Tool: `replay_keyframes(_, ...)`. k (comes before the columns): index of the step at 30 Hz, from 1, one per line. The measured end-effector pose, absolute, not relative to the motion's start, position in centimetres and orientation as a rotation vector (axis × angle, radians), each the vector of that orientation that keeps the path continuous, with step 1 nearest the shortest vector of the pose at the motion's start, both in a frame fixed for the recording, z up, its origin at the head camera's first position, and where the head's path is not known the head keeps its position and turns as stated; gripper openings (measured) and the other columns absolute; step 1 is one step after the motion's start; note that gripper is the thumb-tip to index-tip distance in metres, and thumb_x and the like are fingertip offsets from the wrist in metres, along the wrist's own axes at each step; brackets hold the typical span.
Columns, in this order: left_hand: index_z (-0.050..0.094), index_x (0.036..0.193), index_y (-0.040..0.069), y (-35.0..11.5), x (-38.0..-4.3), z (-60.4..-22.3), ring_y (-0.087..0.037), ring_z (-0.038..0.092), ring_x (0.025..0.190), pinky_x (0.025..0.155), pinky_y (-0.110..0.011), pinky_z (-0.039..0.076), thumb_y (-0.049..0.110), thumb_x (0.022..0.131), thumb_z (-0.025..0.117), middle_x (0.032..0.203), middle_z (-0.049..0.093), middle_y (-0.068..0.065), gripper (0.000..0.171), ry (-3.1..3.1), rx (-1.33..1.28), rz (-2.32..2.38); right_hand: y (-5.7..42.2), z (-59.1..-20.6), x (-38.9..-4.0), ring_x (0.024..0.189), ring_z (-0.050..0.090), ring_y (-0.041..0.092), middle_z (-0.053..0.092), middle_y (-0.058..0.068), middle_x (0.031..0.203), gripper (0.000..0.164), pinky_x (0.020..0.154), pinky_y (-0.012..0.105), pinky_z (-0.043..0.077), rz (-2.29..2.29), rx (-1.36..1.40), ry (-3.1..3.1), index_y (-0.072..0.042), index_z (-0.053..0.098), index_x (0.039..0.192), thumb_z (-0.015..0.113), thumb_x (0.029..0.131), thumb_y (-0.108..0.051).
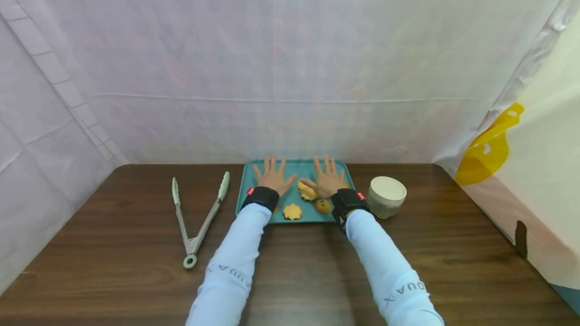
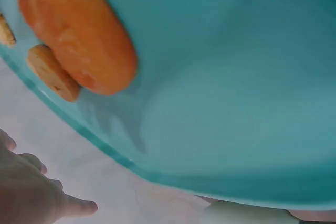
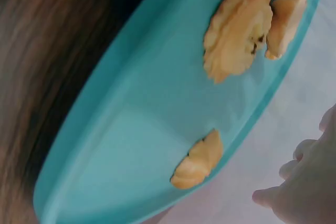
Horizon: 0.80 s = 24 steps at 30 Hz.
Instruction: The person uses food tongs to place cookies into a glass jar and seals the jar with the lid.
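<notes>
Hands lie side by side on a teal tray [image 1: 254,200], both flat and palm down with the fingers spread and straight, gripping nothing. The left hand [image 1: 273,178] rests on the tray's left half. The right hand [image 1: 328,180] rests on the right half, its thumb reaching inward and touching a pale ruffled biscuit [image 1: 308,192] that lies between the two hands. Black wrist straps and light blue sleeves run back from both hands toward the person.

Just nearer the person than the hands, a flower-shaped biscuit [image 1: 292,211] lies on the tray below the gap between the wrists, and a round darker-topped biscuit [image 1: 323,206] sits close to the right wrist. In the left wrist view a smooth orange piece [image 2: 79,35] lies on the tray beside a small flat biscuit [image 2: 52,73] at the rim.

To the right of the right hand, just off the tray's edge, a pale ceramic bowl [image 1: 386,196] stands on the dark wooden worktop [image 1: 113,245]. To the left of the left hand, apart from the tray, a pair of metal tongs [image 1: 197,218] with pale green tips lies spread open on the worktop, tips pointing away from the person. White sheeting hangs behind and to the sides.
</notes>
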<state>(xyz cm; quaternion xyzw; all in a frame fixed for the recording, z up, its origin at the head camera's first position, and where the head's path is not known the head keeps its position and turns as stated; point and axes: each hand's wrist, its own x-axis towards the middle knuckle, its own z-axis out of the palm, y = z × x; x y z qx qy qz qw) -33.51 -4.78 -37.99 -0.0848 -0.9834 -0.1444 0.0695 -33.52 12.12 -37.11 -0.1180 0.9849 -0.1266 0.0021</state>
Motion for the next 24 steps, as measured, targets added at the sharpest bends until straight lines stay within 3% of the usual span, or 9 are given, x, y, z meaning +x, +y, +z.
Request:
replay_keyframes(14,0.026,0.139,0.001,-2.4,-33.2,-36.0,-0.034,0.015,0.133,0.102,-0.055,0.018,0.034,0.089,0.053,0.142,0.024,-0.021,0.065,-2.980,-0.337,-0.687,13.8,-35.8,-32.0,0.132,0.006,0.041,0.007,0.024,0.146,0.071,0.103,0.057,0.009,-0.292,-0.520,3.071,-0.006,0.019,0.142,0.042,0.090,-0.048)
replay_keyframes(24,0.029,0.137,-0.003,-1.9,-32.3,-35.7,-0.035,0.035,0.124,0.099,-0.044,0.032,0.026,0.090,0.054,0.136,0.035,-0.022,0.060,-2.928,-0.459,-0.999,15.2,-35.7,-31.2,0.128,0.025,0.039,0.030,0.025,0.138,0.062,0.101,0.056,0.020,-0.177,-0.636,3.138,-0.002,0.038,0.134,0.049,0.089,-0.043)
